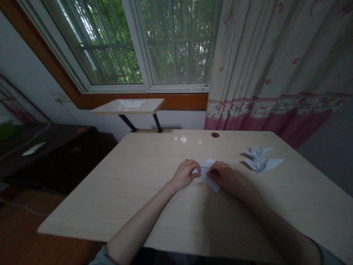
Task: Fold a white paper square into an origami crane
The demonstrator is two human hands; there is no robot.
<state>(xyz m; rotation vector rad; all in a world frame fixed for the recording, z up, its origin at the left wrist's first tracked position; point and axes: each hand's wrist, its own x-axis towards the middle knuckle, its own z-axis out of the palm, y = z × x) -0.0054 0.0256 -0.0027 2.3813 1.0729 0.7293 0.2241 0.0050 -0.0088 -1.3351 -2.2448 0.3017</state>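
Note:
A partly folded sheet of white paper (211, 183) lies on the pale wooden desk between my hands, with a flap raised across its middle. My left hand (186, 173) pinches the paper's left corner between thumb and fingers. On the other side, my right hand (223, 176) is closed on the right edge of the flap, its fingertips partly hidden by the hand itself. Two folded paper cranes, a nearer one (260, 164) and one just behind it (255, 151), rest to the right of my right hand, wings spread.
The desk (132, 176) has a round cable hole (215, 135) near its back edge. A small raised shelf (110, 106) at the back left carries white paper (135, 104). Behind stand a barred window and a floral curtain (248, 73). A dark cabinet (55, 162) is at left.

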